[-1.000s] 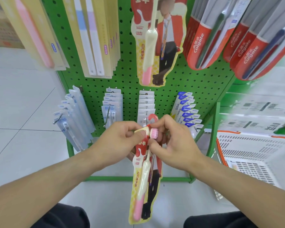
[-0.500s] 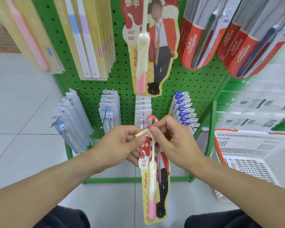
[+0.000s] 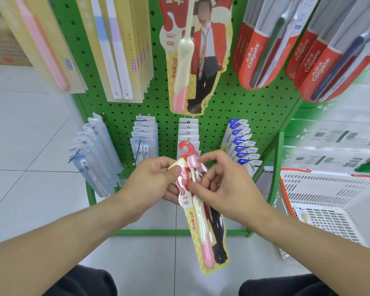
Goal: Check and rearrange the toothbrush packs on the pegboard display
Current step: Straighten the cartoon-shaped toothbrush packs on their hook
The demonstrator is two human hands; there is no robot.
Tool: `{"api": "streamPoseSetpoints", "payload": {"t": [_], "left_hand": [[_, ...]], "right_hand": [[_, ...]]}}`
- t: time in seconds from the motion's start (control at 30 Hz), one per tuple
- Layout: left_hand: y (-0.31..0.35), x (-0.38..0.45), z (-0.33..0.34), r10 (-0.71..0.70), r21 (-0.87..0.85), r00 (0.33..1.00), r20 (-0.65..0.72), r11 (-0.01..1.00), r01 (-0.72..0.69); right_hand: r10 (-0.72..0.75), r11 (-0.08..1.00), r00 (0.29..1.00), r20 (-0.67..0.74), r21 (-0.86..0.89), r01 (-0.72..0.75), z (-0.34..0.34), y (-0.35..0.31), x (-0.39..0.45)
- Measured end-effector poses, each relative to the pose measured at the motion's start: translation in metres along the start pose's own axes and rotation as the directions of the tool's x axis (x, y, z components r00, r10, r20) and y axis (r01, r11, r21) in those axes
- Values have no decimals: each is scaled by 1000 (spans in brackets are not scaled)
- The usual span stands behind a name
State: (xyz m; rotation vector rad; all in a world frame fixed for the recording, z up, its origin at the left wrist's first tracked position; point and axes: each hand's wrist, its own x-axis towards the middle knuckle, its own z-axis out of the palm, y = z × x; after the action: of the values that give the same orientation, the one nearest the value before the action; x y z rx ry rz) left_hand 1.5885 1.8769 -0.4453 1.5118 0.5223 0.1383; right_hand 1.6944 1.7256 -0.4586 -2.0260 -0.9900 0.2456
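Note:
A red and yellow toothbrush pack (image 3: 203, 229) with a cream and pink brush and a red hook on top hangs down in front of the green pegboard (image 3: 239, 103). My left hand (image 3: 152, 182) pinches its upper left edge between thumb and fingers. My right hand (image 3: 226, 184) grips its top from the right, fingers curled round the brush head. A matching pack (image 3: 192, 56) hangs on the board above. Rows of clear and white packs (image 3: 144, 137) and blue-topped packs (image 3: 241, 144) fill the lower pegs.
Yellow packs (image 3: 120, 50) hang at the upper left and red Colgate packs (image 3: 271, 45) at the upper right. A white plastic basket (image 3: 333, 201) with an orange rim stands to the right of the rack. Grey tiled floor lies on the left.
The pack has tilted, its lower end swinging to the right, and the pink brush head now faces me. Both hands keep their hold near its top. The view has dropped slightly.

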Motion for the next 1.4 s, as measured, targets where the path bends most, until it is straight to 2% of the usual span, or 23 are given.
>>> {"api": "streamPoseSetpoints", "payload": {"t": [0.1,0.2,0.33,0.57,0.7,0.83,0.9,0.97,1.03,1.1,1.13,1.2,1.23,1.4], "left_hand": [[-1,0,-3,13,4,1000,-24,1000,-13],[-5,-2,-3,17,12,999,-50,1000,-17],[-8,-2,-4,13,-9,996,-86,1000,-14],[-8,-2,-9,17,-54,990,-141,998,-25],[-2,2,-23,39,-72,969,-243,996,-58],[3,3,-37,48,-68,959,-279,995,-69],[3,3,-39,54,-44,959,-280,997,-70],[2,3,-41,67,-10,958,-277,997,-72],[2,1,-42,74,-4,960,-269,997,-77],[1,-1,-41,73,-16,963,-260,997,-80],[1,-2,-39,73,-19,964,-255,997,-80],[0,-3,-38,67,-26,967,-246,997,-76],[-1,-3,-38,59,-27,968,-246,997,-68],[2,-4,-38,44,13,975,-217,999,-42]], "right_hand": [[89,996,992,92,-7,-89,-6,0,-1],[176,983,948,267,4,-184,-8,-1,-4],[210,978,911,355,-70,-198,-11,-5,-8],[208,971,922,328,-185,-154,-11,-9,-10],[193,957,910,367,-275,-92,-8,-6,-15],[219,947,920,326,-299,-120,-11,-5,-15],[244,937,935,258,-312,-158,-14,-3,-11],[243,942,953,182,-278,-187,-16,-1,-7],[276,960,935,222,-112,-257,-16,2,-3],[266,929,856,443,118,-350,-16,6,-4],[208,921,806,553,167,-352,-16,9,-6],[107,937,730,675,177,-301,-14,13,-10],[88,938,720,689,185,-292,-13,14,-11],[111,909,762,638,245,-337,-13,18,-7]]}}
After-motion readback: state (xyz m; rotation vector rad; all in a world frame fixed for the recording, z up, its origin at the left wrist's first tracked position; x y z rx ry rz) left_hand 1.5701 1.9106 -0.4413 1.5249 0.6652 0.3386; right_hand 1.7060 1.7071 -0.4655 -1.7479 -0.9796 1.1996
